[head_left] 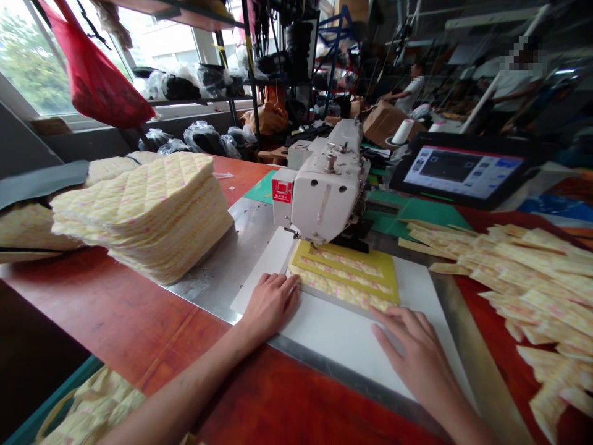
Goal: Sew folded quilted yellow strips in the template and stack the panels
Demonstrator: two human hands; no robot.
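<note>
Rests loosely bent left hand (273, 303) and wider-spread right hand (414, 343), without a grip, at edge of quilted cloth (340, 289) farthest from sewing machine (322, 191). Has cloth in front of machine, beneath yellow template (390, 272).

A sewing machine (327, 179) and fabric stack (155, 210) show a workshop.

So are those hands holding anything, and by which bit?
Nothing seems gripped: the left hand and right hand just have fingertips at the near edge of the quilted fabric piece.
</note>
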